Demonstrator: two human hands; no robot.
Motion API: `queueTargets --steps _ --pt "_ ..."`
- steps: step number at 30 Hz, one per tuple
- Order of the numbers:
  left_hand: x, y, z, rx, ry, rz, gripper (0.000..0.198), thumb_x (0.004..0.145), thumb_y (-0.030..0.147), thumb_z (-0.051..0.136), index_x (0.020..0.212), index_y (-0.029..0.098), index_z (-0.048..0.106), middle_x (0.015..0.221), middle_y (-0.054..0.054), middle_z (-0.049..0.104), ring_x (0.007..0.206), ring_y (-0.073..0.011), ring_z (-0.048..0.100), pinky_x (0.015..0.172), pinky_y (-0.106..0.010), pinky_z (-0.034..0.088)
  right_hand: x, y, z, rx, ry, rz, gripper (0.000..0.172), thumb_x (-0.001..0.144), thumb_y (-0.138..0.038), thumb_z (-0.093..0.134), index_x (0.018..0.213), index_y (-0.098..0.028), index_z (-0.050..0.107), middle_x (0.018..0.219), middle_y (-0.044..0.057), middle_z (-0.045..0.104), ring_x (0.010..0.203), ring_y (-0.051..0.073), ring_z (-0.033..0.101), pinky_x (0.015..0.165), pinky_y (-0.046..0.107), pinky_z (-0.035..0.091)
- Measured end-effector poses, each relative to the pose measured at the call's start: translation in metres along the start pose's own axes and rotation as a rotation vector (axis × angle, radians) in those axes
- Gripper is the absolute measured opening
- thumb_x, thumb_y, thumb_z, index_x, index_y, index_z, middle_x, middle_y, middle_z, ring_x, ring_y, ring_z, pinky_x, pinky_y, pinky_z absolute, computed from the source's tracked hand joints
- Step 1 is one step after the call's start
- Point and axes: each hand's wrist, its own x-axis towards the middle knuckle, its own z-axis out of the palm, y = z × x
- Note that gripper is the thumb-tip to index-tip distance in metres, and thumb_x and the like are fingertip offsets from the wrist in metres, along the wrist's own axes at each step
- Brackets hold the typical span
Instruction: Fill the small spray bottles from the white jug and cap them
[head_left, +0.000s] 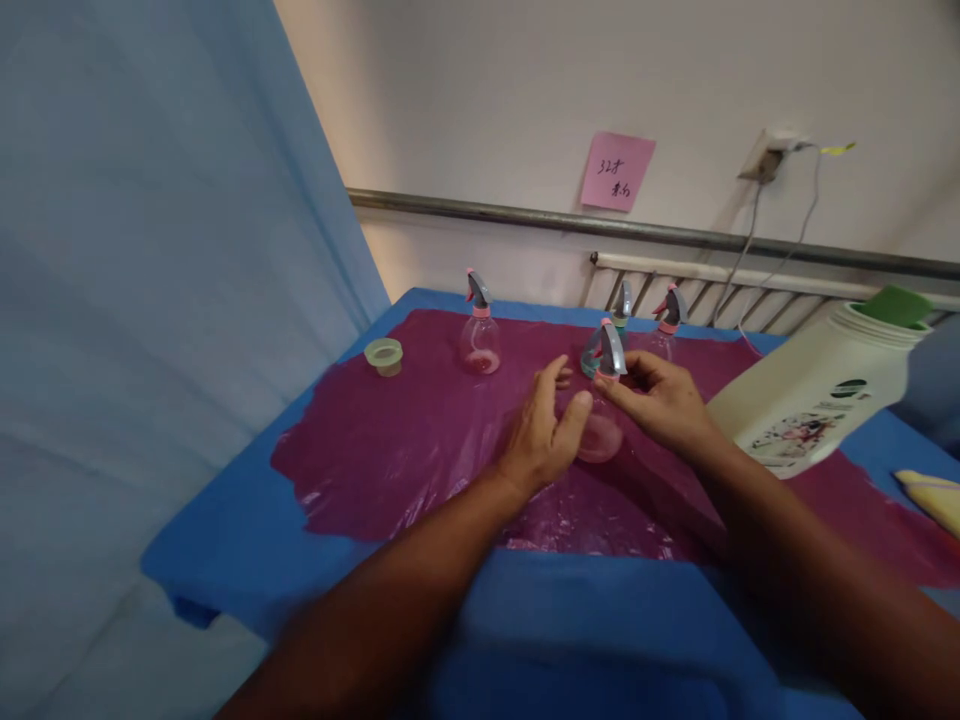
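A small clear spray bottle [600, 432] with a grey and pink trigger head stands on a purple plastic sheet [390, 440]. My left hand [544, 430] is wrapped round the bottle's body from the left. My right hand [664, 400] pinches the trigger head at the top. A little pink liquid sits in the bottle's bottom. Three more spray bottles stand behind: one [480, 335] to the left, and two [622, 305] [670, 315] close together behind my hands.
A pale green cap [384, 356] lies at the sheet's left. A large white jug with a green cap [817, 385] leans in from the right. Blue cloth [247, 540] covers the table; a blue curtain [150, 250] hangs left. A pink note [617, 170] is on the wall.
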Motion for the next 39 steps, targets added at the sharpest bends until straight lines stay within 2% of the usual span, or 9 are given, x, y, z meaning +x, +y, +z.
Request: queueTargets --steps 6,11,15,21,25,28,30,33,39 --pt "0.014 -0.011 -0.002 -0.108 0.231 -0.201 0.034 0.114 0.032 0.057 0.145 0.019 0.059 0.145 -0.017 0.072 0.131 -0.0255 0.072 0.116 -0.047 0.057 0.063 0.008 0.014 0.012 0.031 0.011 0.042 0.087 -0.057 0.085 0.109 -0.022 0.077 0.097 0.006 0.081 0.083 0.022 0.073 0.080 0.039 0.060" --pt "0.013 -0.020 0.006 -0.097 0.162 -0.262 0.031 0.105 0.019 0.063 0.136 0.019 0.065 0.130 -0.012 0.078 0.114 -0.0224 0.075 0.104 -0.042 0.059 0.110 0.017 0.033 -0.122 0.093 0.012 0.044 0.085 -0.049 0.081 0.116 -0.019 0.075 0.112 0.013 0.084 0.100 0.028 0.078 0.097 0.048 0.063" --pt "0.009 -0.017 0.010 -0.069 0.096 -0.262 0.031 0.102 0.017 0.066 0.132 0.022 0.068 0.130 -0.008 0.077 0.108 -0.0201 0.075 0.099 -0.038 0.060 0.131 0.029 0.053 -0.172 0.106 0.024 0.040 0.087 -0.044 0.076 0.116 -0.017 0.073 0.113 0.014 0.083 0.101 0.028 0.077 0.098 0.048 0.062" --pt "0.006 -0.010 0.012 -0.093 0.093 -0.244 0.030 0.100 0.015 0.068 0.129 0.022 0.070 0.130 -0.008 0.076 0.105 -0.0198 0.074 0.100 -0.039 0.060 0.138 0.044 0.069 -0.252 0.127 0.020 0.033 0.090 -0.044 0.072 0.110 -0.019 0.071 0.108 0.016 0.081 0.099 0.030 0.075 0.102 0.052 0.059" --pt "0.006 -0.004 0.012 -0.126 0.112 -0.253 0.030 0.100 0.014 0.067 0.129 0.022 0.069 0.128 -0.009 0.076 0.104 -0.0200 0.074 0.099 -0.039 0.060 0.127 0.040 0.064 -0.261 0.164 0.004 0.049 0.088 -0.036 0.070 0.133 -0.017 0.066 0.135 0.022 0.077 0.120 0.036 0.075 0.109 0.058 0.058" --pt "0.007 0.001 0.011 -0.161 0.151 -0.267 0.022 0.101 0.013 0.066 0.121 0.023 0.069 0.115 -0.006 0.077 0.100 -0.0194 0.074 0.094 -0.036 0.060 0.114 0.025 0.062 -0.257 0.268 -0.157 0.059 0.090 -0.027 0.064 0.148 -0.019 0.060 0.154 0.022 0.068 0.143 0.036 0.066 0.120 0.057 0.053" --pt "0.008 0.003 0.011 -0.182 0.171 -0.272 0.017 0.102 0.012 0.064 0.114 0.024 0.067 0.108 -0.004 0.077 0.097 -0.0193 0.074 0.091 -0.034 0.059 0.107 0.010 0.066 -0.231 0.297 -0.316 0.053 0.093 -0.025 0.061 0.147 -0.022 0.062 0.151 0.019 0.070 0.142 0.034 0.067 0.119 0.054 0.055" --pt "0.009 0.004 0.010 -0.188 0.187 -0.284 0.017 0.099 0.009 0.063 0.106 0.024 0.065 0.103 -0.003 0.077 0.096 -0.0202 0.073 0.089 -0.034 0.057 0.106 -0.010 0.087 -0.172 0.164 -0.362 0.047 0.096 -0.029 0.063 0.143 -0.025 0.064 0.141 0.015 0.076 0.130 0.031 0.074 0.108 0.052 0.062" --pt "0.008 0.009 0.005 -0.166 0.192 -0.277 0.023 0.094 0.002 0.060 0.096 0.024 0.064 0.092 0.001 0.072 0.087 -0.0186 0.069 0.079 -0.032 0.049 0.134 -0.016 0.139 -0.069 -0.134 -0.049 0.064 0.089 -0.040 0.079 0.146 -0.018 0.062 0.142 0.021 0.077 0.132 0.032 0.075 0.112 0.054 0.061"
